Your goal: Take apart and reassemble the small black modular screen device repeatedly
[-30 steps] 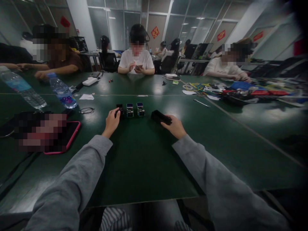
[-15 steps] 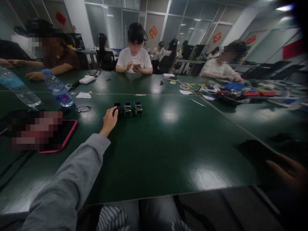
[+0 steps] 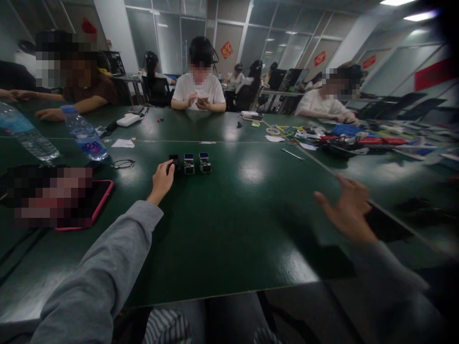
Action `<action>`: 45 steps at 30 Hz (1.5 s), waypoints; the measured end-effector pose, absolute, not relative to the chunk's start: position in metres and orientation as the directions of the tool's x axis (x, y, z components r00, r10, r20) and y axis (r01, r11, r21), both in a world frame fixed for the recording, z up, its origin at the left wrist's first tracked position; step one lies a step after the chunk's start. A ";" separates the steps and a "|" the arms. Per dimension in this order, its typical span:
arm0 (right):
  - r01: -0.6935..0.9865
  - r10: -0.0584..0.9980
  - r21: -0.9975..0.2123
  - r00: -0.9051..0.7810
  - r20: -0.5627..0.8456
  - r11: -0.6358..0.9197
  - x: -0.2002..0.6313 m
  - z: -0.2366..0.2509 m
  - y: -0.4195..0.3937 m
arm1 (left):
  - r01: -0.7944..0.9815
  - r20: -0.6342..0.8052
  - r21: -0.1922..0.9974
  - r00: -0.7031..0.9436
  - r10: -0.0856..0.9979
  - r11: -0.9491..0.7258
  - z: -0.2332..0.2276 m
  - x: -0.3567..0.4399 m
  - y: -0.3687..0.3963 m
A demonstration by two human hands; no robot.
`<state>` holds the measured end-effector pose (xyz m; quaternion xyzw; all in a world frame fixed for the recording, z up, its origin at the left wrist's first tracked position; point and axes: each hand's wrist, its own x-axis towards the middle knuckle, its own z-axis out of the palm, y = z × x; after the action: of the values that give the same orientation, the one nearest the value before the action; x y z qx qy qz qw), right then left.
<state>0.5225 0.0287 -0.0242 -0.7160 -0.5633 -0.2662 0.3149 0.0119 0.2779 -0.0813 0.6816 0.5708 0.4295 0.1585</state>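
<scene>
My left hand reaches over the green table, its thumb and fingers closed at the side of a small black block-shaped device. The device stands on the tabletop, partly hidden by the fingers. Just to its right, in a row, are two small electronic modules, the nearer one and the farther one, each with a dark bluish screen on top and a circuit board below. My right hand, blurred a little, is held above the table on the right, thumb and fingers apart, with nothing in it.
On the left are two water bottles, a pink-edged phone and a thin black cable. A wrench lies before a heap of cables and tools. People sit across the table, one handling a phone.
My right hand has come in from the right edge, moving left and up over the table. My left hand stays at the black device; the view has shifted slightly.
</scene>
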 end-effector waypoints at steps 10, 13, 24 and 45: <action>0.893 0.796 -0.047 -0.373 0.477 0.447 0.271 -0.047 0.198 | 0.640 0.406 0.709 -0.028 0.914 -0.296 -0.076 0.015 0.273; 0.864 0.791 -0.062 -0.426 0.439 0.500 0.266 -0.050 0.216 | 0.641 0.407 0.707 -0.027 0.913 -0.297 -0.074 0.016 0.272; 0.909 0.817 -0.166 -0.249 0.520 0.383 0.271 -0.053 0.217 | 0.648 0.374 0.712 -0.022 0.927 -0.271 -0.073 0.016 0.272; 0.849 0.825 -0.299 -0.245 0.508 0.436 0.279 -0.064 0.227 | 0.652 0.394 0.700 -0.012 0.919 -0.292 -0.076 0.015 0.274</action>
<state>0.2793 0.2274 -0.0637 -0.5306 -0.7888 -0.0187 0.3097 0.0154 0.2740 -0.0757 0.6846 0.5736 0.4210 0.1586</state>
